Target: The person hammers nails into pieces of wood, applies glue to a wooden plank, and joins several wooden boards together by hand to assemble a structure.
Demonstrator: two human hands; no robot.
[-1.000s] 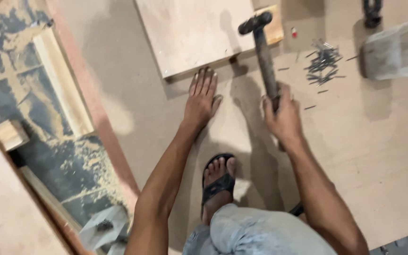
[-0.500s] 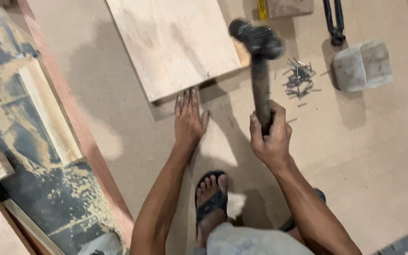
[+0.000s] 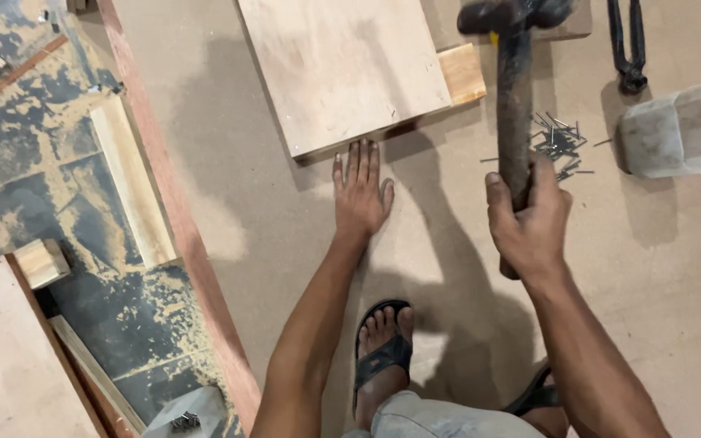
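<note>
Hands split the work: the left hand [image 3: 360,193] lies flat and released on the board floor [image 3: 269,243], fingertips touching the near edge of the plywood panel [image 3: 342,69]. To its right, the right hand [image 3: 529,223] is clenched around the hammer [image 3: 514,105] handle, head raised near the panel's right corner, beside loose nails [image 3: 557,142], with bare floor between the hands.

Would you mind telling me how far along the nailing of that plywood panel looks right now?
Done: the pale plywood panel already lies on a light wooden batten, with small nail dots along its near edge. In hand: the right hand holds a dark hammer raised, while the left hand rests flat by the panel's edge. Left: a loose pile of thin steel nails remains unused.
</note>
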